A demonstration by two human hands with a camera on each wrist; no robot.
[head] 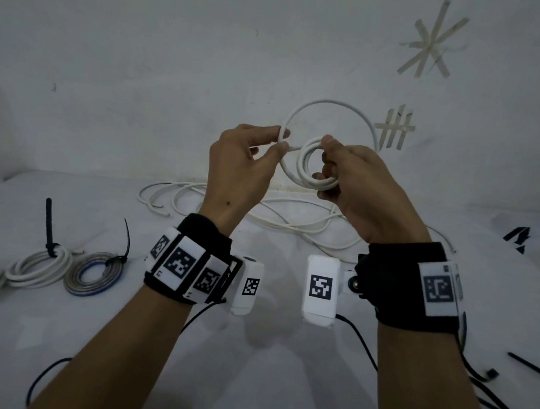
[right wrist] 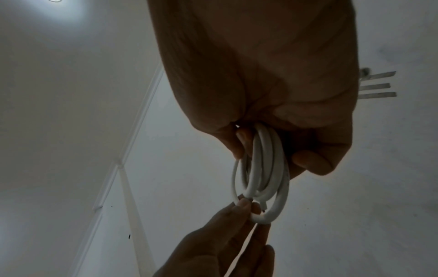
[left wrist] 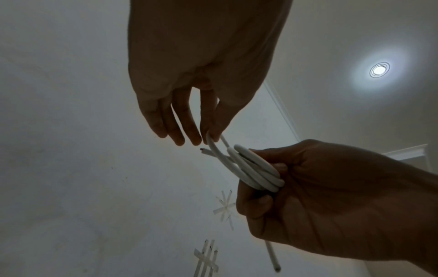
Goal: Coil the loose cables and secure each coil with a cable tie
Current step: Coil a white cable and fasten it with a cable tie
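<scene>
Both hands are raised above the white table, working one white cable (head: 328,105). My right hand (head: 351,177) grips a small coil of it (head: 311,175) (left wrist: 255,172) (right wrist: 265,168), with the thumb on top and the fingers through the loops. My left hand (head: 249,159) (left wrist: 208,135) pinches the cable between thumb and forefinger just left of the coil (right wrist: 246,206). A wide loose loop arcs up from the left hand and over behind the right hand. The cut end (left wrist: 205,151) pokes out beside the left fingertips.
A tangle of loose white cables (head: 218,201) lies on the table beyond my wrists. At the left are tied coils: a white one (head: 40,267) and a grey-blue one (head: 91,273), each with a black tie. Loose black ties (head: 529,365) lie at the right. Tape marks (head: 394,129) are on the wall.
</scene>
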